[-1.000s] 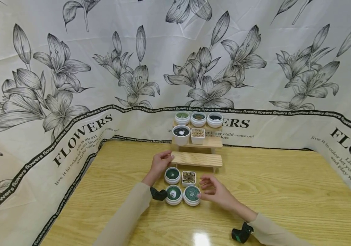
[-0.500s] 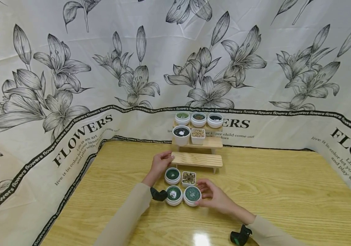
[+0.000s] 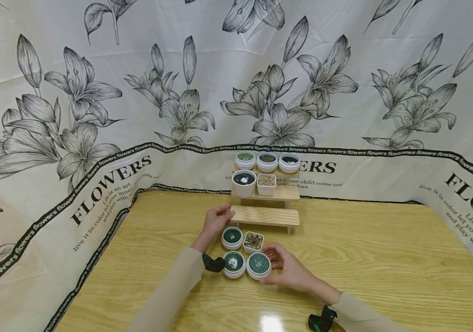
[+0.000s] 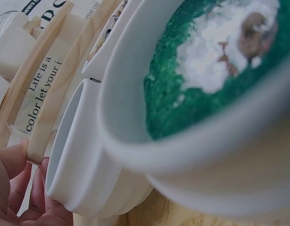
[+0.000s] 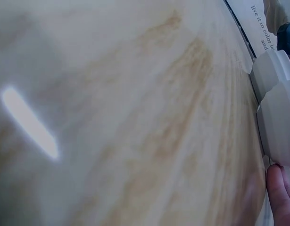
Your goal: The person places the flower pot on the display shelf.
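Observation:
My left hand (image 3: 215,222) pinches the left end of the lowest step (image 3: 265,216) of a wooden plant stand, the thumb over the board and fingers under it in the left wrist view. My right hand (image 3: 288,267) curls thumb and fingers round the right side of a round white pot (image 3: 259,266) with green filling. To its left stands another round white pot (image 3: 234,264), green with a white patch. Behind them are a round green-filled pot (image 3: 232,238) and a square white pot (image 3: 253,241) of pebbles. In the right wrist view, fingertips (image 5: 279,188) show beside a white pot.
On the stand's middle step (image 3: 288,192) are a dark-filled white pot (image 3: 244,183) and a square pot (image 3: 266,184) of pale pebbles. Three round pots, one green-filled (image 3: 245,160), line the top step. A flower-print cloth (image 3: 178,166) hangs behind the wooden table (image 3: 365,258).
My right hand has moved slightly left and toward me, closing round the front right pot. The square pebble pot has turned a little. My left hand stays at the step.

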Available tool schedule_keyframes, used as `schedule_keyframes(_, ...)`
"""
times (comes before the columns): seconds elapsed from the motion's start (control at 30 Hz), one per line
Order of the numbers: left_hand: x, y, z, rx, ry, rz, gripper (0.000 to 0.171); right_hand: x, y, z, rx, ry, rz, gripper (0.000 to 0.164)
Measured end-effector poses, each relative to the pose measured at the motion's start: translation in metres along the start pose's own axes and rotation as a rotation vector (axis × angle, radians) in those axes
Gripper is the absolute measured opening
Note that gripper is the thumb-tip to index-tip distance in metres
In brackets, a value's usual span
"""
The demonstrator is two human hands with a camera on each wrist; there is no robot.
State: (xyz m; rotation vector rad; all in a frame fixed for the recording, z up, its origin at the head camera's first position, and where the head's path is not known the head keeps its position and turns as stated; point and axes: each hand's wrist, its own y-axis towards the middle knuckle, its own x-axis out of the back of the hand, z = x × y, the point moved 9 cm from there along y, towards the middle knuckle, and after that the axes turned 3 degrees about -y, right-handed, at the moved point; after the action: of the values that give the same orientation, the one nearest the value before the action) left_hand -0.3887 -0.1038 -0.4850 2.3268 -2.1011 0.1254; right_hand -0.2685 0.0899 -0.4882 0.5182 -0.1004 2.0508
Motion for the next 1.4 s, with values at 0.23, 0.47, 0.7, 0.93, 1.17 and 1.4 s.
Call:
schedule_keyframes(0.23,-0.0008,-0.0008,0.0011,0.004,-0.011,0.014,0.034,-0.0018,0.0003,0.0008,0.037,0.013,-0.006,0.072)
schedule_keyframes(0.47,0.0004,-0.0002,0.002,0.006,-0.009,0.009,0.035,-0.0045,0.001,-0.0009,0.024,-0.018,-0.004,0.072)
schedule_keyframes(0.7,0.0,0.001,0.0042,0.014,-0.008,0.007,0.035,-0.0087,-0.0002,0.0024,0.024,-0.032,0.022,0.074)
schedule_keyframes(0.93,0.0001,0.0011,0.0036,0.002,-0.013,0.011,0.036,-0.0078,-0.0028,0.0079,0.075,-0.054,0.017,0.073)
schedule_keyframes(1.17,-0.0001,0.0003,0.002,0.005,-0.016,0.006,0.035,-0.0086,-0.0015,0.0029,-0.001,-0.036,0.045,0.075)
schedule_keyframes(1.4,0.0003,-0.0011,0.0007,0.007,-0.013,0.002,0.035,-0.0073,-0.0022,0.0037,0.003,-0.062,0.052,0.074)
